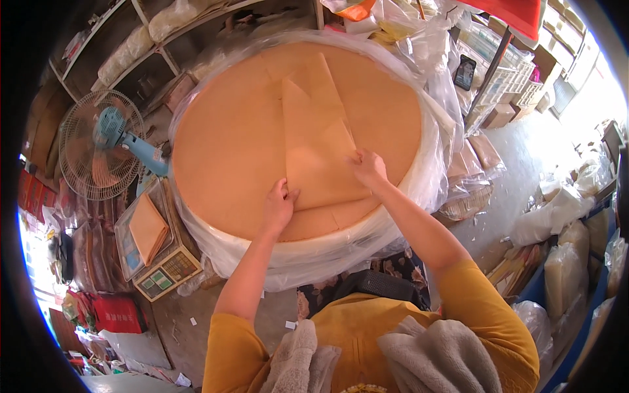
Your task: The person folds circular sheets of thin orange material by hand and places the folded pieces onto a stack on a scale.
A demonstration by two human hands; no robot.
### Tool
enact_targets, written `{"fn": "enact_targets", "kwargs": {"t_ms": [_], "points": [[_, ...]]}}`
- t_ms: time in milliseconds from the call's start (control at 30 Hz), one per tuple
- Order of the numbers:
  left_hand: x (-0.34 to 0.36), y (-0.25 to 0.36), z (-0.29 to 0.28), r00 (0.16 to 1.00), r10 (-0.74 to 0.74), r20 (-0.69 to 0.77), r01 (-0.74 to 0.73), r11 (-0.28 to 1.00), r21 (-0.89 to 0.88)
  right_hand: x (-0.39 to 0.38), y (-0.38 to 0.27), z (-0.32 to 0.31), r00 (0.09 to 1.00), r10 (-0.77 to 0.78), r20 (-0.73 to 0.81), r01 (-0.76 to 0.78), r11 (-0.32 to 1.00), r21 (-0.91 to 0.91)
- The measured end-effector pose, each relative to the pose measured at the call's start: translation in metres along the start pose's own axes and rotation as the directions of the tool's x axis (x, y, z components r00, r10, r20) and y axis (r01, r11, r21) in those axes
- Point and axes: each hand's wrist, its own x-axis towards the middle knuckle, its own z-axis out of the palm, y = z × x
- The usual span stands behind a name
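Note:
A broad round stack of thin tan sheets (223,144), bordered by clear plastic (275,272), lies in front of me. On top of it a folded tan sheet (314,157) forms a long strip with pointed, overlapping layers at its far end. My left hand (280,208) pinches the near left edge of this folded sheet. My right hand (368,169) grips its right edge a little farther off, with the fingers closed. The fingertips of both hands are partly hidden against the sheet.
At the left stands a weighing scale (167,267) with a folded tan bundle (149,226) on its tray. Behind it is a fan (105,141). Shelves line the far left. A phone (464,72) rests near white crates (504,78) at the far right. Bagged goods (567,275) fill the right side.

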Motion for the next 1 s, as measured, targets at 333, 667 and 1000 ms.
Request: {"fn": "enact_targets", "kwargs": {"t_ms": [333,667,1000], "points": [[-0.002,0.006,0.005,1.000,-0.005,-0.016,0.005,0.999,-0.032,0.015,0.009,0.020,0.988,-0.032,-0.152,-0.018,0.948,-0.317],[0.004,0.003,0.004,1.000,-0.020,0.017,0.018,0.992,0.127,0.034,-0.009,0.024,0.995,-0.074,-0.070,0.034,0.890,-0.455],[-0.031,0.005,-0.006,0.995,-0.089,0.051,0.083,0.991,0.101,0.026,-0.001,0.035,0.990,-0.127,0.060,0.139,0.844,-0.517]]}}
